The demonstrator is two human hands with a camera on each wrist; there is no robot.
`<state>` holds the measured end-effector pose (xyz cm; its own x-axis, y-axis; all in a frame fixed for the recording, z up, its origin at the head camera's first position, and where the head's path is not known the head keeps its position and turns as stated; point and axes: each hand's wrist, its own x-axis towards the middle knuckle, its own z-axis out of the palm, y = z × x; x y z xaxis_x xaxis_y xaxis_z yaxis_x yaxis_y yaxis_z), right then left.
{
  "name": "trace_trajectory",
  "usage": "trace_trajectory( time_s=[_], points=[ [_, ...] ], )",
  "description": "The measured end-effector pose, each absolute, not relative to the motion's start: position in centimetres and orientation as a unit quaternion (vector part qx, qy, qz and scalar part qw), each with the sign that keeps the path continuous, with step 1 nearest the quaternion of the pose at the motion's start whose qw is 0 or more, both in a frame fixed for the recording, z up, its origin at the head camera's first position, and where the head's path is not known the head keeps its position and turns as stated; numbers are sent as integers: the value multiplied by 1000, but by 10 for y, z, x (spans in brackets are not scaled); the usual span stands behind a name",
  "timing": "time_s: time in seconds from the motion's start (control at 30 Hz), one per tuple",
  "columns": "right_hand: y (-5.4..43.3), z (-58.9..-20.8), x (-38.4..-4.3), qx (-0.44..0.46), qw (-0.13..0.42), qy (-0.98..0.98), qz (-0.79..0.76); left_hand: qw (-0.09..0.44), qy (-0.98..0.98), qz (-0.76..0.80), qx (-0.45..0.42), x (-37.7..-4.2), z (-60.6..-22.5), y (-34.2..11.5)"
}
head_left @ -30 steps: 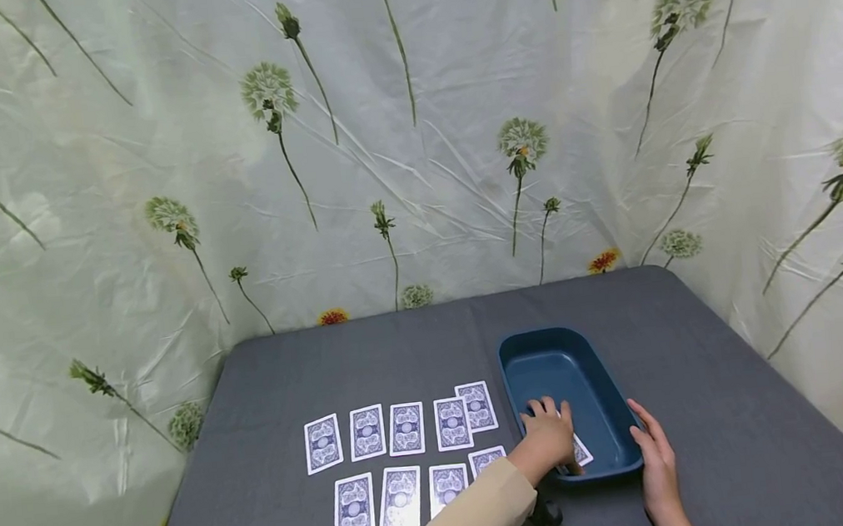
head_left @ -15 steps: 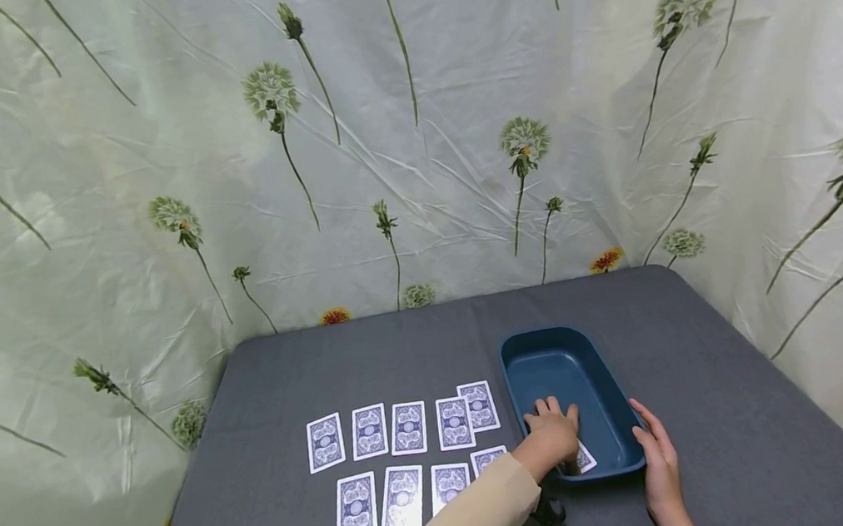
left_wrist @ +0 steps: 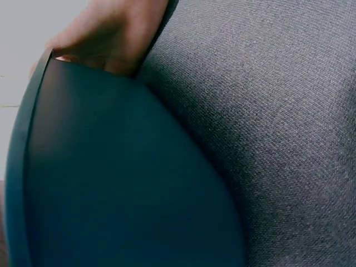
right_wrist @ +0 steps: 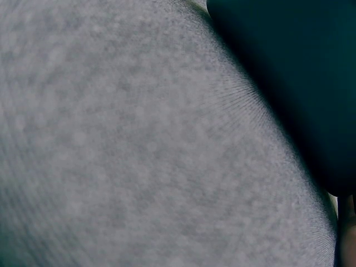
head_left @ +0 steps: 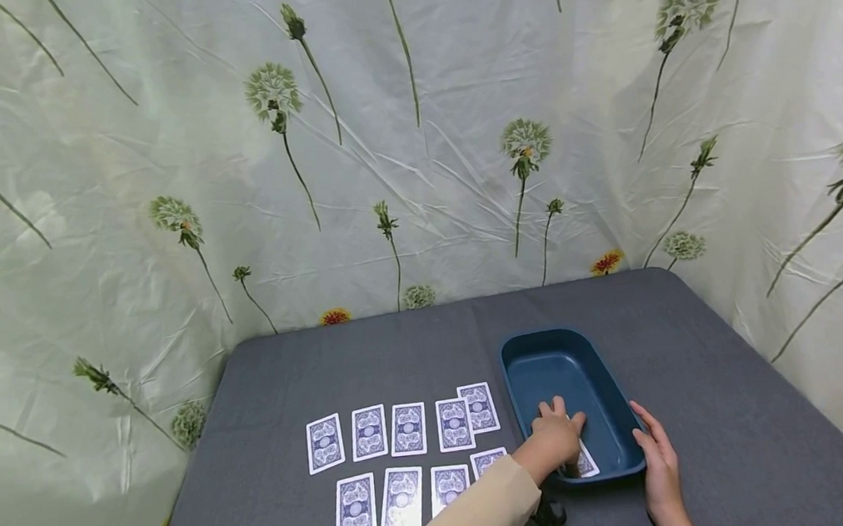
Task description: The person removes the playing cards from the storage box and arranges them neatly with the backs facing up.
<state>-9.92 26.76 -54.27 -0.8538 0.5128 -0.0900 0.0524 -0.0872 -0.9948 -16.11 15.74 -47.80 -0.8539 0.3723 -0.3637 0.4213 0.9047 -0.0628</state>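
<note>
My left hand [head_left: 555,439] reaches over the near-left side of a dark blue tray [head_left: 593,365]. Its fingers are bent down around a blue-backed playing card [head_left: 585,461], partly hidden under the palm. In the left wrist view that hand [left_wrist: 125,33] hangs over the rim and the outer tray wall [left_wrist: 122,167] fills much of the picture. My right hand [head_left: 657,461] rests against the tray's right side, fingers extended and thumb apart. The right wrist view has the tray's outside [right_wrist: 295,67] at upper right and a sliver of the hand [right_wrist: 348,233] below it.
Left of the tray lie two rows of face-down playing cards [head_left: 408,429] on the grey tablecloth [head_left: 370,359]. Two in the far row overlap, and the sleeve [head_left: 477,517] covers part of the near row. A flowered curtain [head_left: 428,170] rises behind the table.
My left hand has shifted slightly to the right inside the tray, and the card under it has slid a little towards the near side. My right hand stays at the tray's side.
</note>
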Motion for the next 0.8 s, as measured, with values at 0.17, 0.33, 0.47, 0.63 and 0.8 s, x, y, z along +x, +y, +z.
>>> trace_trajectory(
  time_s=[0.17, 0.33, 0.47, 0.63, 0.8],
  points=[
    [267, -542, -98, -221, 159, -657, 703, 151, 952, -70, 258, -157, -478, 153],
    [265, -540, -99, -232, 164, -657, 699, 124, 953, -45, 272, -152, -481, 149],
    [265, -539, -100, -232, 167, -657, 698, 103, 960, -42, 257, -151, -485, 148],
    [266, -539, -99, -232, 165, -657, 698, 97, 960, -37, 259, -152, -488, 146],
    [266, -540, -99, -237, 158, -659, 696, 96, 950, 18, 296, -157, -477, 138]
  ],
)
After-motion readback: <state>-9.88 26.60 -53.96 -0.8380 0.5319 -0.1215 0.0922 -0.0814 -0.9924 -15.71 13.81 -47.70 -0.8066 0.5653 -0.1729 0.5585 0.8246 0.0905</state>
